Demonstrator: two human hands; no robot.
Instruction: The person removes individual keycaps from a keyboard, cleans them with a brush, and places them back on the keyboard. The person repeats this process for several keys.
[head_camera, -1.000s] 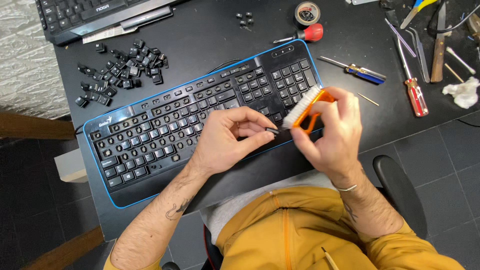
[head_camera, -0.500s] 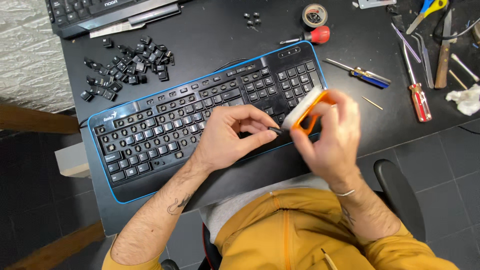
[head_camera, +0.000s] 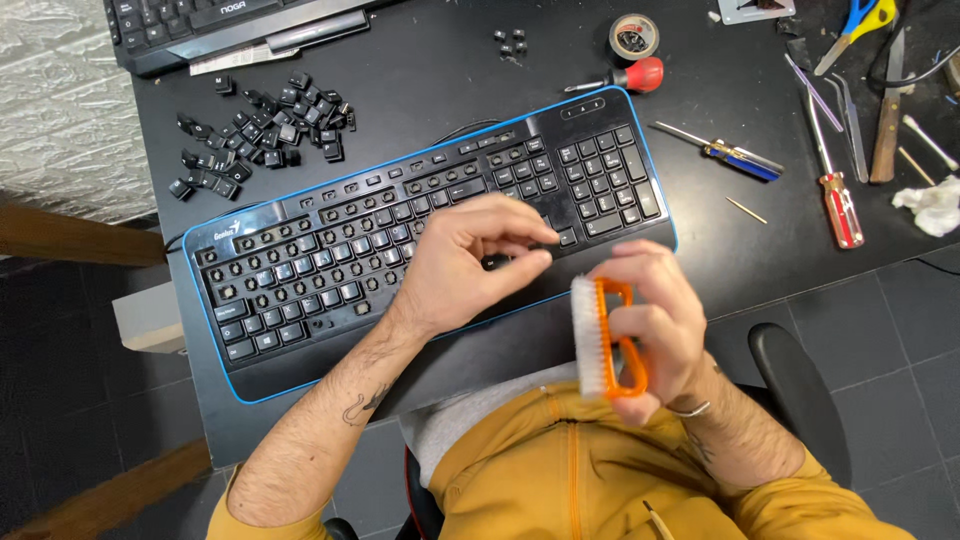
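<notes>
— Under the left hand (head_camera: 455, 270), what is there?

— A black keyboard (head_camera: 420, 240) with a blue edge, lying on the desk (head_camera: 450, 90). Many of its keys are off. The fingertips pinch lightly at something small and dark near the bottom row; I cannot tell whether it is a loose keycap or one still seated.

— And the right hand (head_camera: 655, 320)?

— Its grip is clenched around the handle of an orange brush (head_camera: 600, 340) with white bristles. A second ago the brush was up beside the left fingers, over the keyboard's near edge. Now it has drawn back toward the person's body, clear of the keys, bristles facing left.

— What does that suggest?

— Brushing seems paused while the left fingers work at that spot.

— Anything beyond the left hand?

— A heap of loose keycaps (head_camera: 262, 130) far past it, and screwdrivers (head_camera: 835, 185) well off beyond the right hand, with a roll of tape (head_camera: 633, 37) farther up.
</notes>
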